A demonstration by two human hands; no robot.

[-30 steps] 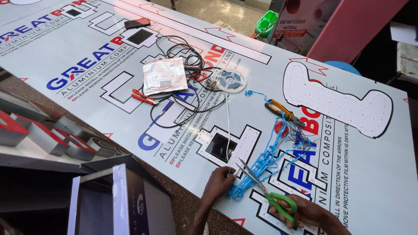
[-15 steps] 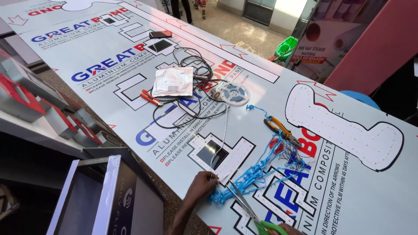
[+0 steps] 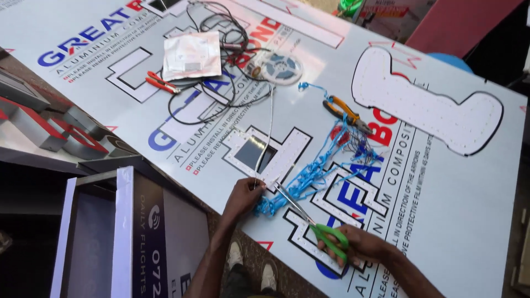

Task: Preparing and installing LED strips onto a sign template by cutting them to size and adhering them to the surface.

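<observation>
On the glossy panel (image 3: 452, 209), right hand (image 3: 359, 245) grips green-handled scissors (image 3: 314, 223); left hand (image 3: 243, 196) pinches blue wires (image 3: 309, 176).

Bare sheet (image 3: 475, 209) right of the right hand (image 3: 359, 246); blue wire tangle (image 3: 326, 165) and pliers (image 3: 345, 113) just ahead.

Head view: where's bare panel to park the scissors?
Free: the white panel right of the blue wires, below the long white cutout. Also the corner left of the red pliers. Crowded: black cables, LED reel, around both hands.
</observation>
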